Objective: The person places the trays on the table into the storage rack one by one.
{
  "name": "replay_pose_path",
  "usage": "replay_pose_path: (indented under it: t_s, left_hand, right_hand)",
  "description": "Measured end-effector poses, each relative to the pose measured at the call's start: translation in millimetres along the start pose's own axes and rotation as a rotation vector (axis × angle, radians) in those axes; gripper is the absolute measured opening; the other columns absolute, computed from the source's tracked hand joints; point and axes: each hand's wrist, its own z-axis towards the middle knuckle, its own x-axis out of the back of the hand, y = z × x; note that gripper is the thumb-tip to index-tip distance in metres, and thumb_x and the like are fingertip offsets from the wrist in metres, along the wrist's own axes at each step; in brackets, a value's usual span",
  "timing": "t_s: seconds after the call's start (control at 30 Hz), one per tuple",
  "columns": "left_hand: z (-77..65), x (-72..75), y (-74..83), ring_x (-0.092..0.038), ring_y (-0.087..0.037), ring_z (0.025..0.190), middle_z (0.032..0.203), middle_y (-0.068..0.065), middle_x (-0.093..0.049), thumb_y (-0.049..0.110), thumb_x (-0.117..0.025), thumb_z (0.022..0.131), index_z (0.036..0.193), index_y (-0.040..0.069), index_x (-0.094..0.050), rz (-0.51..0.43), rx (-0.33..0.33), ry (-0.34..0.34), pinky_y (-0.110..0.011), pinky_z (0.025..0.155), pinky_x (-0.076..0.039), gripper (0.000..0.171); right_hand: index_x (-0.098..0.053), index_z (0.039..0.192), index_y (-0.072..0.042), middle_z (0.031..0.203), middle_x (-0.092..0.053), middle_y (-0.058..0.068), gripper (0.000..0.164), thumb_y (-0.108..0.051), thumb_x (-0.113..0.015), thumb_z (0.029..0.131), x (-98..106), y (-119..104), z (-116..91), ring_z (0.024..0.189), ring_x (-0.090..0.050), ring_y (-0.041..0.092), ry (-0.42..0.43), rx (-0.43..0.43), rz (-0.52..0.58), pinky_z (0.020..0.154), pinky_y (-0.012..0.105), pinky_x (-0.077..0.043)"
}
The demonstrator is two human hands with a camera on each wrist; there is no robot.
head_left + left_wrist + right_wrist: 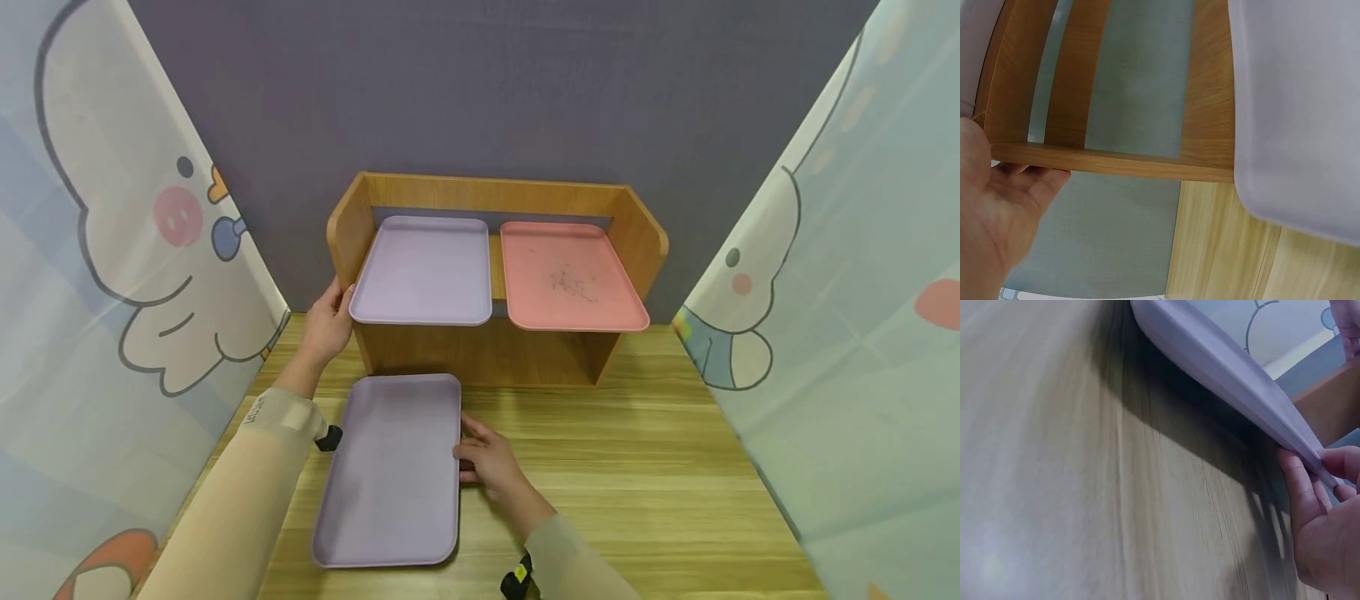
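A lavender tray is low over the table in front of the shelf, and my right hand pinches its right edge. In the right wrist view, the thumb of the right hand lies on top of the rim with fingers beneath, and a dark shadow falls under the tray. My left hand grips the left side panel of the wooden shelf. The left wrist view has that hand with its fingertips against the panel's outer face. Close beside it lies another lavender tray on the shelf.
On the shelf's right half sits a pink tray with dark marks on it, its front edge overhanging. The wood-grain table extends to the right. Cartoon-printed sheets flank both sides, and a dark grey wall stands behind.
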Motion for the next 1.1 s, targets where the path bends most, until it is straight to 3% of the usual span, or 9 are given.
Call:
replay_pose_path:
  t_s: [0.27, 0.7, 1.1]
  left_hand:
    - [-1.7, 0.8, 1.0, -0.06, -0.049, 0.137, 0.147, -0.029, -0.065, 0.049, -0.038, 0.118, 0.165, 0.017, -0.046, 0.002, 0.0, -0.006, -0.066, 0.119, -0.046, 0.058]
    - [-1.7, 1.6, 1.2, -0.058, -0.049, 0.142, 0.151, -0.027, -0.064, 0.051, -0.038, 0.118, 0.168, 0.021, -0.044, 0.019, 0.009, -0.007, -0.067, 0.121, -0.044, 0.058]
    - [-1.1, 1.6, 3.4, -0.058, -0.048, 0.141, 0.152, -0.028, -0.063, 0.05, -0.038, 0.118, 0.168, 0.021, -0.043, 0.015, 0.012, -0.008, -0.067, 0.121, -0.044, 0.058]
  right_hand:
    - [-0.04, 0.17, -0.014, 0.141, -0.069, 0.025, 0.077, -0.004, -0.072, 0.101, 22, 3, -16, 0.089, -0.076, 0.017, 0.064, 0.004, 0.038, 0.068, 0.028, -0.066]
    - [-0.034, 0.17, -0.016, 0.121, -0.072, 0.015, 0.084, 0.005, -0.07, 0.097, 38, 7, -35, 0.081, -0.073, 0.016, 0.196, 0.038, 0.182, 0.063, 0.026, -0.062]
    - [0.0, 0.177, -0.032, 0.125, -0.061, 0.016, 0.112, 0.011, -0.066, 0.097, 43, 13, -41, 0.091, -0.073, 0.018, 0.228, 0.065, 0.281, 0.071, 0.031, -0.067]
